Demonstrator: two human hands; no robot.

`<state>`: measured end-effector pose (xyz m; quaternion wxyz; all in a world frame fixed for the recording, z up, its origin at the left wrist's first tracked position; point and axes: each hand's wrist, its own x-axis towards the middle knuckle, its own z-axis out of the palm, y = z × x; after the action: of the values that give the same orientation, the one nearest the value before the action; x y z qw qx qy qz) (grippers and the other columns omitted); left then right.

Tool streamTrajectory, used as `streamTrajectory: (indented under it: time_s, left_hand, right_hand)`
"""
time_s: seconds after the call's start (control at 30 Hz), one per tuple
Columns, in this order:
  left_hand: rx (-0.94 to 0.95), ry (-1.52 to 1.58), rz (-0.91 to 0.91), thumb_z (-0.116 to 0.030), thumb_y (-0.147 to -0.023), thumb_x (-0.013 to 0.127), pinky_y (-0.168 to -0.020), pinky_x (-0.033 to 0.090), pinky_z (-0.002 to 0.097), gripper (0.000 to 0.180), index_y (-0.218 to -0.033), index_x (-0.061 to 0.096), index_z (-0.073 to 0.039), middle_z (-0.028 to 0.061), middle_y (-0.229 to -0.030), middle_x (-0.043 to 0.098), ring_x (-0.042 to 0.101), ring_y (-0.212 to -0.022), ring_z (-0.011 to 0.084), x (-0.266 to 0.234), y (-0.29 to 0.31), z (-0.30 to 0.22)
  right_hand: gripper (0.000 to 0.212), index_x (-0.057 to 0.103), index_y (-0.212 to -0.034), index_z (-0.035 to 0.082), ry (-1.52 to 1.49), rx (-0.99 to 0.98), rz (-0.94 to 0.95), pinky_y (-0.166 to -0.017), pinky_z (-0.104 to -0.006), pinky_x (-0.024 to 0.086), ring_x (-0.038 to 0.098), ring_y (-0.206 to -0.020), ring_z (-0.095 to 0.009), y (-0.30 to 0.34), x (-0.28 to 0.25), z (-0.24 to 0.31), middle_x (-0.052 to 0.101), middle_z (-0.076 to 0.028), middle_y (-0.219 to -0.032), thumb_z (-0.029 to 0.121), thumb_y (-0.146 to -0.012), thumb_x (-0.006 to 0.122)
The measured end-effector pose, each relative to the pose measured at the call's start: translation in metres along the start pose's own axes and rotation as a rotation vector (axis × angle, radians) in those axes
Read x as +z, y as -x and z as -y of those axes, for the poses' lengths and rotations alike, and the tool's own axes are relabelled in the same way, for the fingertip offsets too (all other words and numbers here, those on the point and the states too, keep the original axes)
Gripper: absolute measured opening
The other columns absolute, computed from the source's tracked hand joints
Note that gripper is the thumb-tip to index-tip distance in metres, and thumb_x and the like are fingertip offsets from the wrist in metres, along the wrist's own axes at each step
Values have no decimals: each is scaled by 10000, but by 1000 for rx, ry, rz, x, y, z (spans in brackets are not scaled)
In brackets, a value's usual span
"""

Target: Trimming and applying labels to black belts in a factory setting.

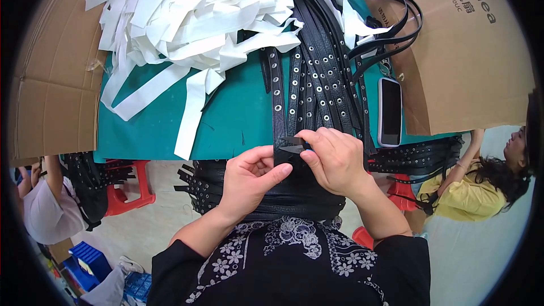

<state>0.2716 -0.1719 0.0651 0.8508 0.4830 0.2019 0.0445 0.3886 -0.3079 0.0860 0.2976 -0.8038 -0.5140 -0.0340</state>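
Observation:
A black belt with metal eyelets comes down over the near edge of the green table. My left hand is closed on its near end, the thumb lying on top. My right hand is closed around a small pointed cutting tool, most likely thread snips; its handle is mostly hidden by the fingers. The blade tips lie over the belt end, close to the left thumb. Whether they touch the leather I cannot tell. Beside this belt lies a thick bundle of similar eyelet belts.
White fabric strips are heaped on the green tabletop. A phone lies right of the belts, by a cardboard box; another box stands left. More black belts cover my lap. People sit at both sides.

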Motion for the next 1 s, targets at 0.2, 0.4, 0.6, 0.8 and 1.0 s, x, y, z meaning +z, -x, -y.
streamTrajectory:
  time_s: [0.2, 0.4, 0.6, 0.8, 1.0]
  left_hand:
    - [36, -27, -2, 12, -765, 646, -566, 395, 149, 238, -993, 579, 29, -27, -724, 530, 471, -631, 11, 1, -1, 1]
    - [37, -23, -38, 14, -766, 644, -566, 387, 149, 214, -970, 581, 31, -31, -724, 531, 456, -628, 6, 6, -2, 3]
    - [89, -18, -84, 10, -764, 648, -589, 398, 158, 214, -966, 582, 34, -30, -729, 540, 464, -647, 9, 14, -4, 9]
    - [100, -38, -76, 4, -759, 654, -601, 405, 164, 238, -985, 589, 42, -7, -780, 546, 488, -673, 26, 16, -5, 12]
    - [157, -72, -102, 5, -752, 661, -606, 406, 171, 242, -981, 596, 48, -2, -778, 522, 490, -676, 34, 19, -7, 17]
  right_hand:
    - [206, 560, -928, 58, 42, 44, -9, -465, -321, 379, 506, -534, -223, 4, 0, 6, 483, -55, -619, 232, -822, 534]
    - [213, 563, -927, 66, 164, 92, -69, -446, -293, 383, 507, -536, -177, 11, 7, 14, 476, -27, -633, 219, -780, 585]
    - [195, 569, -914, 66, 200, 164, -127, -432, -279, 376, 496, -519, -162, 15, 13, 22, 469, -21, -618, 210, -784, 583]
    - [157, 558, -916, 49, 109, 253, -129, -452, -327, 387, 512, -527, -228, 18, 13, 24, 510, -61, -641, 173, -821, 545]
    - [150, 559, -908, 46, 102, 319, -179, -457, -328, 390, 521, -531, -234, 20, 18, 27, 524, -66, -653, 170, -825, 544]
